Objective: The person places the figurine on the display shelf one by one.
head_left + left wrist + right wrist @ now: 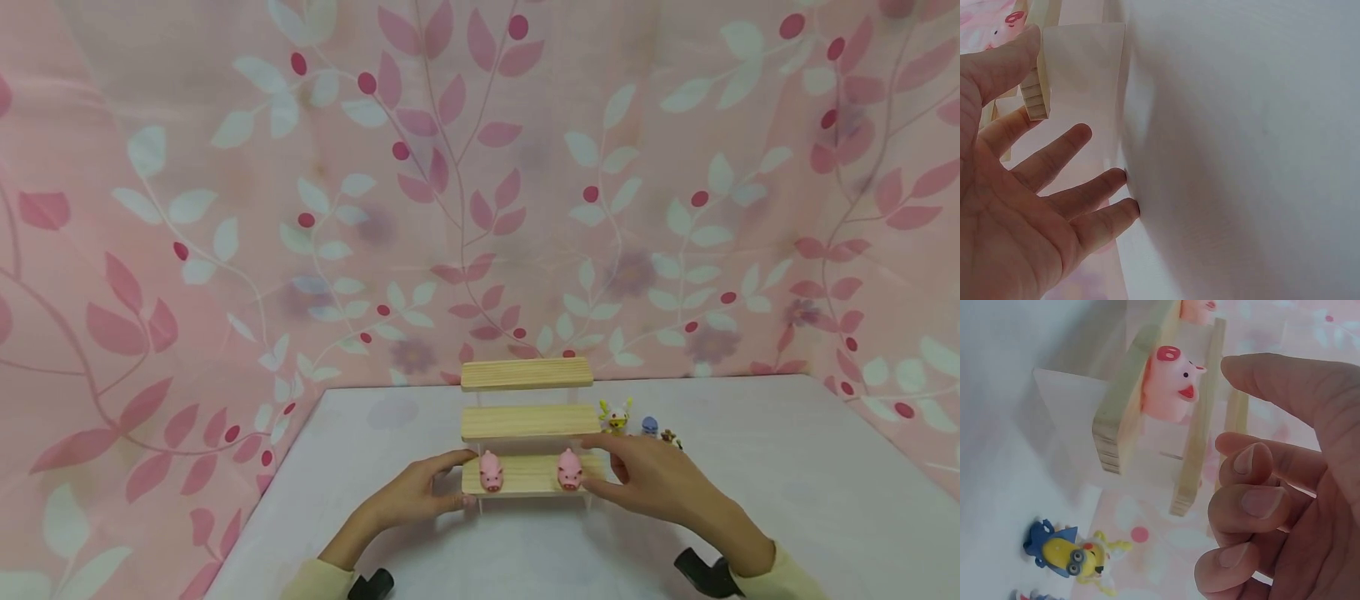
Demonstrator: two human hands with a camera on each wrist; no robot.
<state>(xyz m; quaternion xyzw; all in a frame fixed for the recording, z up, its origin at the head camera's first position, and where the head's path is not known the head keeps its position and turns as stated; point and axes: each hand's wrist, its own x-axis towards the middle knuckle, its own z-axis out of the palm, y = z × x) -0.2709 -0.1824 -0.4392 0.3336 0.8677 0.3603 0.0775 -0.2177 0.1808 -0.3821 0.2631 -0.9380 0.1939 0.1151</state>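
Observation:
A three-tier display stand of pale wooden planks [530,423] on clear supports stands in front of me. On its lowest plank [530,477] sit two pink toy pigs, a left pig [491,471] and a right pig [569,470]. My left hand [416,493] pinches the left end of that plank between thumb and index finger, the other fingers spread below. Beside the right pig is my right hand [663,479], thumb and index finger held apart. In the right wrist view, air shows between its fingertips and the pig [1172,387], and the other fingers bend loosely.
Right of the stand are small toys: a yellow-eared figure [617,417], a blue one [649,426] and a little brown one [670,437]. A yellow-and-blue minion [1057,550] shows in the right wrist view. The white-covered table [750,467] meets a pink leaf-patterned cloth [480,208].

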